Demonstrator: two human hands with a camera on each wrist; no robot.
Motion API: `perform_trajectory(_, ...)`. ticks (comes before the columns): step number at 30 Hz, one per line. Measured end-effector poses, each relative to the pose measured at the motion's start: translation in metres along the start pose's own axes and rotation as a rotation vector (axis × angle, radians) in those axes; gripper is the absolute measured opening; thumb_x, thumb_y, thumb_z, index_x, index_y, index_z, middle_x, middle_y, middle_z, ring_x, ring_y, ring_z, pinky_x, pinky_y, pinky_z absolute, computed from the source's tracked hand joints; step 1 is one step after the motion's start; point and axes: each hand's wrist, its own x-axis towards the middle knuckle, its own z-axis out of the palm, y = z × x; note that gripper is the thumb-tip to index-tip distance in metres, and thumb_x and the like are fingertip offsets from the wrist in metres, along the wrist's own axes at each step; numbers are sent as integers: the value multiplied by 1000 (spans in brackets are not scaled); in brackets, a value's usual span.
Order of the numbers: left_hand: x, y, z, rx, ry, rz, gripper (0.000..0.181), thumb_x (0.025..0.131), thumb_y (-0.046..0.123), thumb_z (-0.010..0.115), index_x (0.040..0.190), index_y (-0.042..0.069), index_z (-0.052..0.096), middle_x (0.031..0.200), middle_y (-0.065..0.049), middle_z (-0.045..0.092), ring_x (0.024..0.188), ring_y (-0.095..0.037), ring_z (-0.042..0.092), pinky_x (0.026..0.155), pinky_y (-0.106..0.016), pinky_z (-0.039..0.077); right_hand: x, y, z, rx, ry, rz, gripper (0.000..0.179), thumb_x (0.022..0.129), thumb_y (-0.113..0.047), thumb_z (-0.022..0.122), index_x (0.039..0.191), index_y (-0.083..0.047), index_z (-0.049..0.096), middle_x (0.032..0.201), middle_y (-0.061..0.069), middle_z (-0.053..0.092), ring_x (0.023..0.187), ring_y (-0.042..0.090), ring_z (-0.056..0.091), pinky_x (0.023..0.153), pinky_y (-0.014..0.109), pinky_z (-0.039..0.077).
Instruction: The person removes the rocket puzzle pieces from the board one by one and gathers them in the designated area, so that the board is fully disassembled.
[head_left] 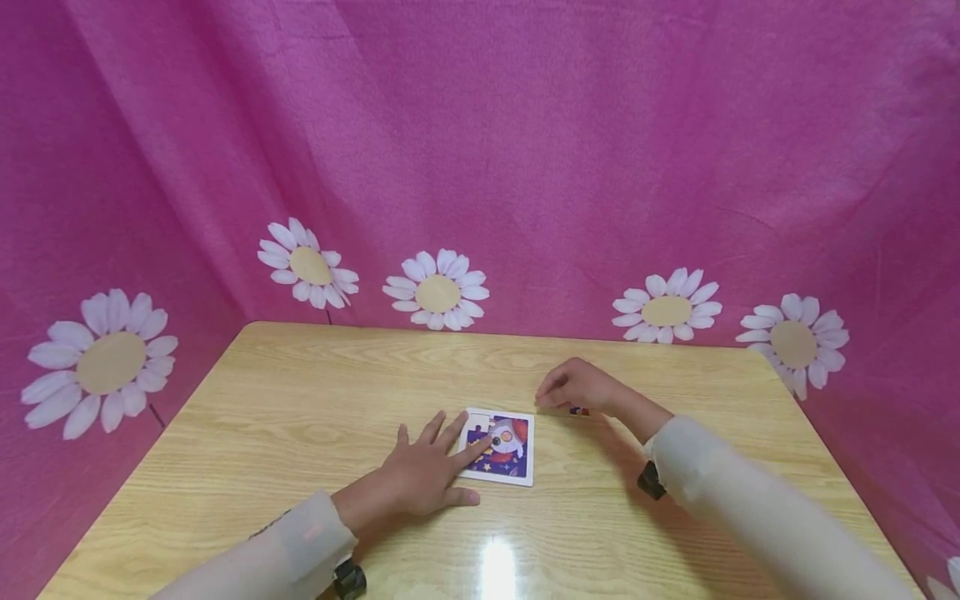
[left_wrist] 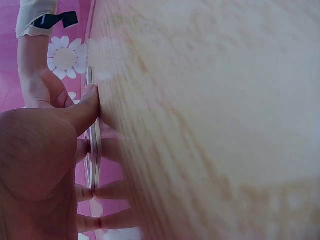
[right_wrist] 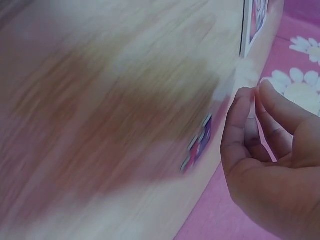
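A square picture puzzle (head_left: 512,467) with a white frame lies on the wooden table, showing a space scene; a pale gap is visible at its upper left. My left hand (head_left: 423,471) rests with spread fingers on the puzzle's left side, the index finger reaching across the picture. In the left wrist view, its thumb (left_wrist: 86,107) lies near the board's edge. To the puzzle's right, my right hand (head_left: 581,385) hovers with curled fingers, thumb and index tips together; no object shows between them. A small coloured puzzle piece or pieces (right_wrist: 200,142) lie on the table below it.
The light wooden table (head_left: 300,400) reaches back to a pink cloth (head_left: 525,167) with large white daisies, which also hangs at both sides. A bright light reflection falls on the table's front part. Dark straps sit at both wrists.
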Motion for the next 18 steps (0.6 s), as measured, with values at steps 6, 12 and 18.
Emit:
perform_trajectory(6, 0, 0, 0, 7, 5, 7, 81, 93, 77, 46, 163, 47, 18, 174, -7, 11, 157, -43, 12, 109, -82, 20, 7, -9, 15, 88, -30, 35, 15, 91, -2, 76, 101, 9, 75, 95, 12, 77, 83, 10, 68, 81, 34, 61)
perform_trajectory(12, -1, 0, 0, 12, 12, 12, 81, 94, 77, 46, 163, 47, 18, 174, -8, 12, 157, -43, 13, 108, -82, 21, 11, -15, 25, 142, -71, -4, 16, 91, 3, 73, 102, 14, 73, 96, 15, 77, 82, 11, 68, 80, 34, 61)
perform_trajectory(18, -1, 0, 1, 11, 17, 12, 81, 94, 77, 46, 163, 47, 18, 174, -8, 12, 157, -44, 13, 108, -83, 21, 14, -16, 32, 133, -105, -12, 15, 93, 1, 72, 103, 12, 74, 91, 12, 76, 77, 10, 65, 73, 28, 58)
